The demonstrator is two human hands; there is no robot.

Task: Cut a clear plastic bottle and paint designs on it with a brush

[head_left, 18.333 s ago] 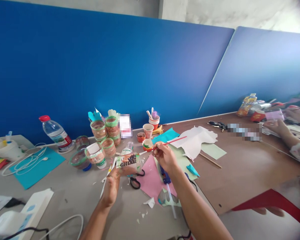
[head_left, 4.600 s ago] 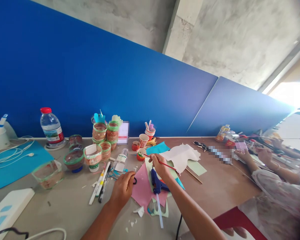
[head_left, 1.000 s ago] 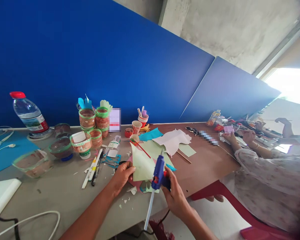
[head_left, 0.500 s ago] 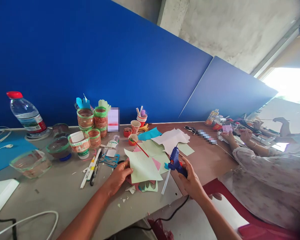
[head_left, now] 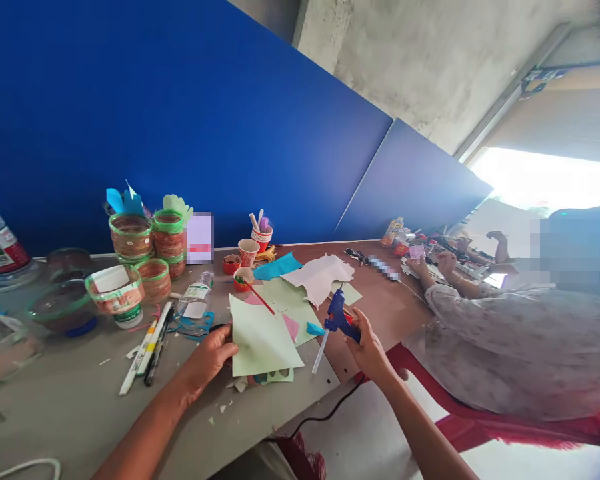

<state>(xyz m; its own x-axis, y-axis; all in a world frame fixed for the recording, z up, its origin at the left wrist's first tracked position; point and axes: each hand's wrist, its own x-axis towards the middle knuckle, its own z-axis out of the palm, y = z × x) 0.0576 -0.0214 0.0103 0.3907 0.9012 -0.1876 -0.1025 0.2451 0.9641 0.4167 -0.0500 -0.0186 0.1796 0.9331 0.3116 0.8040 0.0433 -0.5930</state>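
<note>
A pale green sheet of paper is pinched at its left edge by my left hand, thumb on top. My right hand is wrapped round the handle of a blue glue gun. Out of the gun's back end a clear glue stick slants down toward me, and its nozzle points up and away. Under and behind the held sheet lie more green sheets, pink scraps and a torn white sheet. The gun is just right of the held paper, apart from it.
Wrapped cups and bowls stand at left, beside markers and a water bottle. Small red cups sit behind the papers. A dark cord hangs past the table's edge. At right, a co-worker's sleeve reaches the table.
The view has swung to the right, so the things on the table appear farther left. Both hands keep their hold on the paper and the glue gun.
</note>
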